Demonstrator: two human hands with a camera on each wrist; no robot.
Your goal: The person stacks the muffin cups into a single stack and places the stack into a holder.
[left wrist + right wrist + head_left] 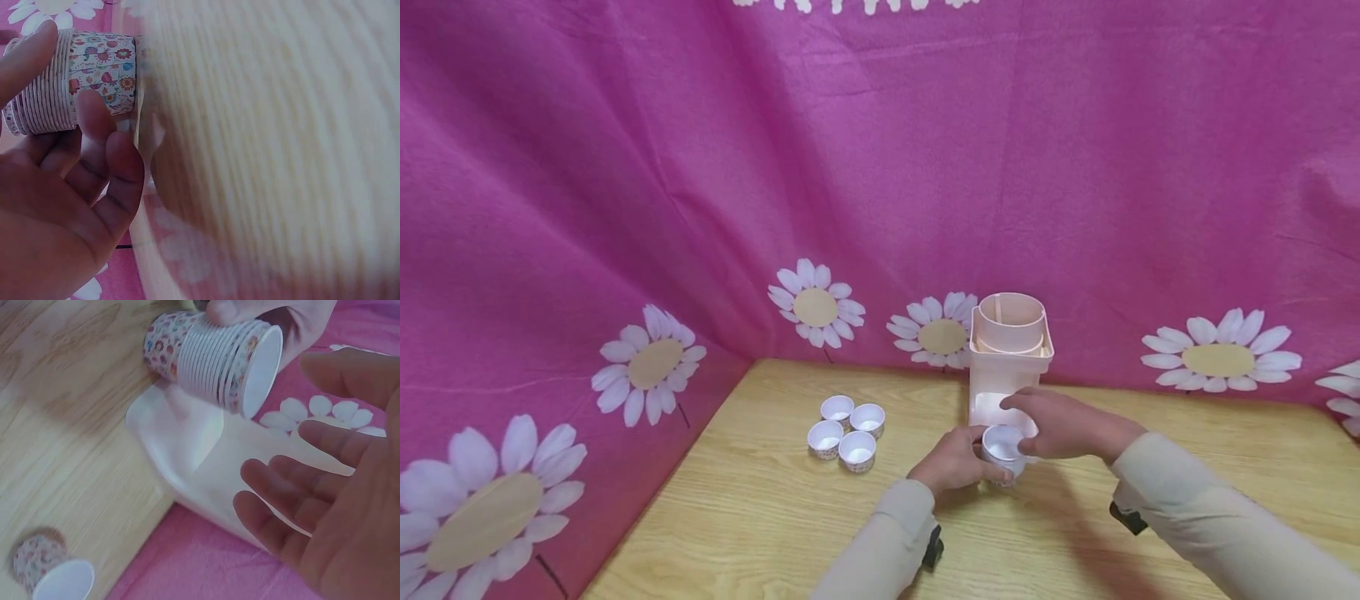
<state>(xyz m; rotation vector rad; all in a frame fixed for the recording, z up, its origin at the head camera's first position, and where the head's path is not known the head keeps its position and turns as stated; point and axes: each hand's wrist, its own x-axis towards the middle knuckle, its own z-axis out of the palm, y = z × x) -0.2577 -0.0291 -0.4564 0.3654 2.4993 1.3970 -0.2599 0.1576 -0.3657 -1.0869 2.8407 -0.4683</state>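
A nested stack of paper cups [103, 65] with a colourful floral print stands upright on the table in front of a pale pink plastic dispenser [1000, 372]. My left hand [958, 461] grips the stack, thumb on one side and fingers on the other, as the left wrist view shows. At the stack's right, my right hand [1063, 423] hovers beside the rim. Its fingers [269, 487] are spread and relaxed, apart from the cups in the right wrist view, with nothing between them. The dispenser has a round open tube [1011, 321] at its top.
Several single printed cups [857, 451] stand upright in a cluster on the wooden table [775, 517], left of my hands. A magenta cloth [880, 167] with white daisies hangs behind the table and along its left side.
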